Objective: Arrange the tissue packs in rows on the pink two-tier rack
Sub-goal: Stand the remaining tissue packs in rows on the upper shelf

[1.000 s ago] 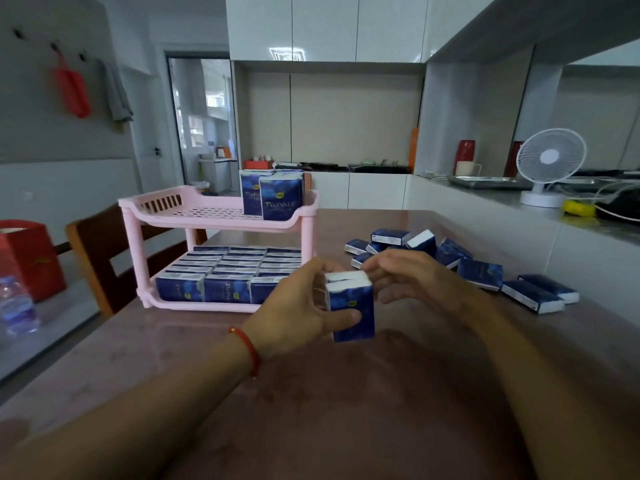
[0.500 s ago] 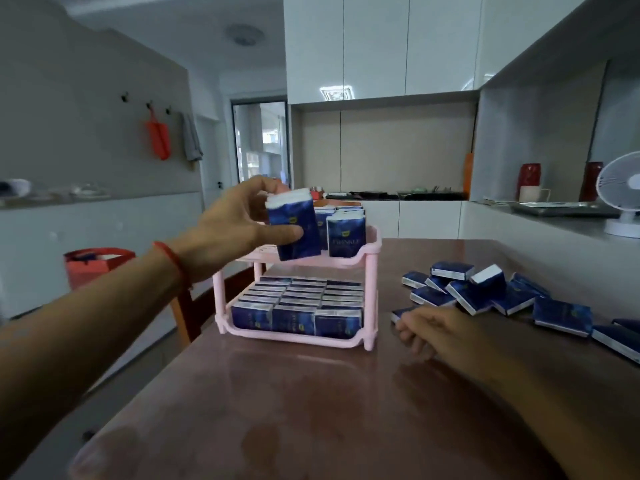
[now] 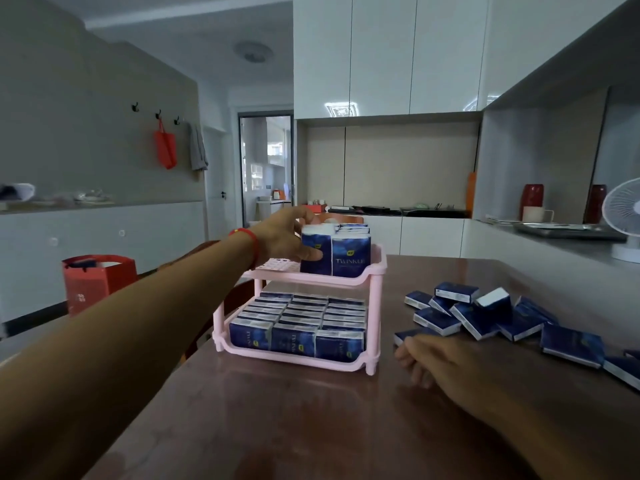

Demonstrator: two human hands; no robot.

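Pink plastic two-tier rack [image 3: 375, 271] standing on the brown counter [image 3: 294, 420], toward its far left edge. Lower tier: filled with dark blue tissue packs [image 3: 299, 320] set upright in three close rows running front to back. Upper tier: a small group of upright packs [image 3: 351, 258] at the right end, the front one showing the word "TWINKLE"; the perforated floor of the tier is bare to the left of them.

Left hand [image 3: 285, 237]: reaching over the upper tier, thumb across the front face and fingers curled behind the top of a held tissue pack [image 3: 313, 252], which stands upright and touches the left side of the group already there. Its base is at the tier floor; whether it rests fully on it cannot be told. A red cord bracelet [image 3: 247, 242] circles the wrist.

Right hand [image 3: 434, 362]: resting knuckles-up on the counter to the right of the rack, fingers loosely curled, gripping nothing, its fingertips just beside the nearest pack of the loose pile [image 3: 485, 315].

Loose pile: blue packs lying flat or tilted along the right edge of the counter, some overlapping.

Background: a red paper bag [image 3: 98, 280] left of the counter; a white fan [image 3: 623, 221] on the ledge at right.
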